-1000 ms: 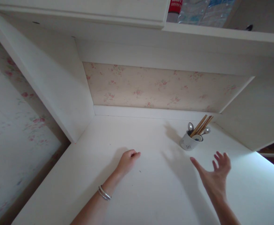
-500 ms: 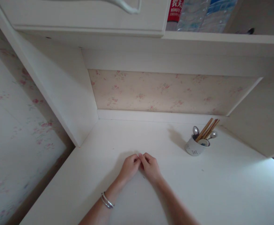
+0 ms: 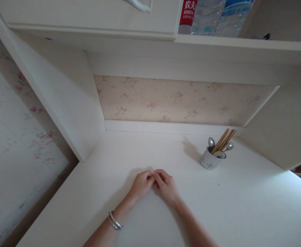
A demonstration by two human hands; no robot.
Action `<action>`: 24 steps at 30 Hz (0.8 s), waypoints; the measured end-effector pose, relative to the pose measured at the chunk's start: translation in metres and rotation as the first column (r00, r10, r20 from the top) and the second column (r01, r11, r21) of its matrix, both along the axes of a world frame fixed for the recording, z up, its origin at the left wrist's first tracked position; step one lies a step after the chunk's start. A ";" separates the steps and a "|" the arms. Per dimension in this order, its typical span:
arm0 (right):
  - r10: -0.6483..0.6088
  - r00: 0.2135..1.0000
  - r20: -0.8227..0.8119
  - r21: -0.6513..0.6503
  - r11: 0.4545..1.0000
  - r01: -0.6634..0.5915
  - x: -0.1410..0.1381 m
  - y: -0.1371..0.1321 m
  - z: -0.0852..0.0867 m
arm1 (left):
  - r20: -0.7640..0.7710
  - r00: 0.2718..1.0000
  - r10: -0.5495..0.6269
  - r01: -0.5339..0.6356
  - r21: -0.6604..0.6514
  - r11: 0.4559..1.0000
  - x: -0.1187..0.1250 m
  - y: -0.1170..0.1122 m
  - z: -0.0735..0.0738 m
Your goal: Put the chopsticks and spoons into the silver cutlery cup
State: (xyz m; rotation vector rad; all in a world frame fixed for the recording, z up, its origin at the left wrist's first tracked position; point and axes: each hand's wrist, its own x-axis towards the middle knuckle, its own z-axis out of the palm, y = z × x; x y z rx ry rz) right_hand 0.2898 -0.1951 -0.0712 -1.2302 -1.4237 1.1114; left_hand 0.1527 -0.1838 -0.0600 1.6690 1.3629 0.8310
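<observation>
Both bare hands are meeting over the white, smooth table (image 3: 145, 226), fingers lying curled in, thumb sides and fingertips touching. Left hand (image 3: 141, 184) is leaning in toward the right hand (image 3: 167, 187); can't tell if anything small is being pinched, tips too tiny. Two silver, shiny, round bangles (image 3: 115, 221) are circling the left wrist. A small dark speck (image 3: 155, 194) is lying on the table just beside the right hand, on the near side.

White cylindrical holder with punched holes (image 3: 208, 161) is standing upright on the table, beyond the hands and to their right, well apart. Brown, thin, wooden-looking chopsticks (image 3: 223, 141) are sticking up out of it, leaning right, between two silver metal spoons (image 3: 211, 141).

Straight beyond the hands, beige wallpaper with pink flowers (image 3: 153, 99) is covering the back. Clear plastic bottles (image 3: 207, 19) are sitting in the white cabinet above, right of the hands.
</observation>
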 end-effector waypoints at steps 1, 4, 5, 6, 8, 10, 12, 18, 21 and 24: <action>-0.001 1.000 -0.005 -0.001 1.000 0.001 0.000 0.000 0.000 | -0.001 1.000 -0.001 0.001 0.000 1.000 0.000 0.000 0.000; 0.000 1.000 -0.017 -0.005 1.000 0.000 0.000 0.000 -0.001 | -0.002 1.000 -0.003 0.003 -0.002 1.000 0.000 0.000 0.000; 0.002 1.000 -0.016 -0.006 1.000 -0.002 0.000 0.000 -0.001 | -0.004 1.000 -0.001 0.001 -0.004 1.000 0.001 0.000 0.000; 0.005 1.000 -0.013 -0.006 1.000 -0.005 0.000 0.000 -0.001 | -0.006 1.000 -0.001 0.001 -0.007 1.000 0.001 0.000 0.001; 0.005 1.000 -0.004 -0.001 1.000 -0.005 0.001 0.000 -0.001 | -0.006 1.000 -0.003 0.003 -0.006 1.000 0.001 0.000 0.001; 0.005 1.000 -0.002 0.007 1.000 -0.005 0.001 0.000 -0.001 | -0.008 1.000 -0.004 0.004 0.002 1.000 0.001 0.000 0.001; 0.009 1.000 -0.005 0.011 1.000 -0.009 0.001 0.000 -0.001 | -0.016 1.000 -0.006 0.006 0.010 1.000 0.001 0.000 0.000; 0.006 1.000 -0.001 0.000 1.000 -0.006 0.001 0.000 0.000 | -0.009 1.000 -0.011 0.011 0.001 1.000 0.001 0.000 0.000; 0.010 1.000 0.006 -0.009 1.000 -0.010 0.001 0.000 0.001 | -0.014 1.000 -0.010 0.010 -0.006 1.000 0.000 -0.001 0.002; 0.018 1.000 0.015 -0.014 1.000 -0.018 0.001 -0.001 0.002 | -0.015 1.000 -0.009 0.009 -0.008 1.000 0.000 -0.001 0.002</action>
